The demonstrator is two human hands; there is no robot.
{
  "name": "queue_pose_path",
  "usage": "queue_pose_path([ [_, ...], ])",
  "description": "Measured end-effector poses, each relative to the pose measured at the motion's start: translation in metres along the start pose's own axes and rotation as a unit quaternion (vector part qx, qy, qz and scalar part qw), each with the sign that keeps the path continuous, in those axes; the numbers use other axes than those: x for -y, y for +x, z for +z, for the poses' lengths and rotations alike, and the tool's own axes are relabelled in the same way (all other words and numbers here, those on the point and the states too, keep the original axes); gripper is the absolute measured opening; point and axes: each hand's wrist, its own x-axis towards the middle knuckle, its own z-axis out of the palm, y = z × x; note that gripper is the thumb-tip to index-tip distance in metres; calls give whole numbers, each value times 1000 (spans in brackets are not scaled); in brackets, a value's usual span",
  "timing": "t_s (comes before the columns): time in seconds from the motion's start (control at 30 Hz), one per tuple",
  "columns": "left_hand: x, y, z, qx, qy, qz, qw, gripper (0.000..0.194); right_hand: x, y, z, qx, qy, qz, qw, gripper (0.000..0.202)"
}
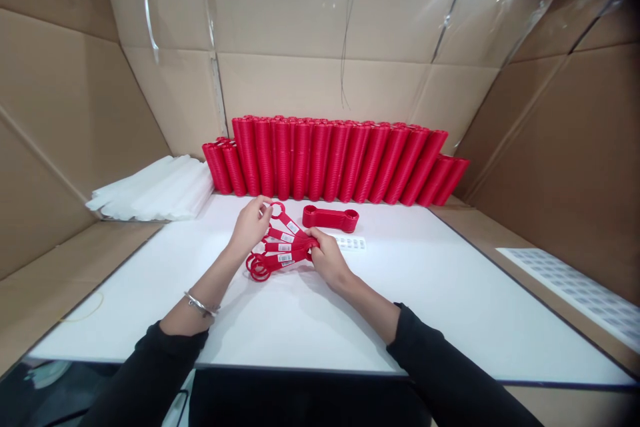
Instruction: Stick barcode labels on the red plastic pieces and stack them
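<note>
My right hand [327, 257] grips one end of several flat red ring-ended pieces [299, 233], which spread out like a fan towards the left. White printed labels are on their shafts, and their free ends are open rings. At the upper left of the fan, my left hand [253, 221] has its fingers closed at the edge of the topmost ring; the exact contact is small in view. Just beyond the hands, a neat stack of the same red pieces [330, 218] lies on the white table. Partly behind my right hand is a small sheet of labels [353, 243].
Tall red stacks [325, 160] stand in a row along the back cardboard wall [285, 80]. White plastic bags or sleeves [155, 190] are piled at the back left. A larger label sheet [575, 287] lies on the right. A thin yellowish loop [90, 310] is at the left edge.
</note>
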Motion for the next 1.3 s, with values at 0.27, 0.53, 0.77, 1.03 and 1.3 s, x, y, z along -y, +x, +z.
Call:
queue_pose_path([
  [0.27, 7, 4, 2, 4, 19, 31, 999, 19, -3, 2, -4, -33, -3, 10, 999, 29],
  [0.53, 3, 1, 2, 50, -121, -17, 991, 27, -1, 2, -4, -30, -6, 7, 1000, 27],
  [0.77, 13, 5, 5, 66, -144, -15, 987, 24, 2, 1, -7, -59, 20, -6, 998, 27],
  [1.03, -3, 0, -10, 209, -200, -38, 957, 15, -2, 4, -13, -76, 49, -4, 996, 30],
  [1.3, -15, -6, -24, 285, -220, -35, 932, 29, -2, 4, -16, -86, 67, -8, 994, 25],
])
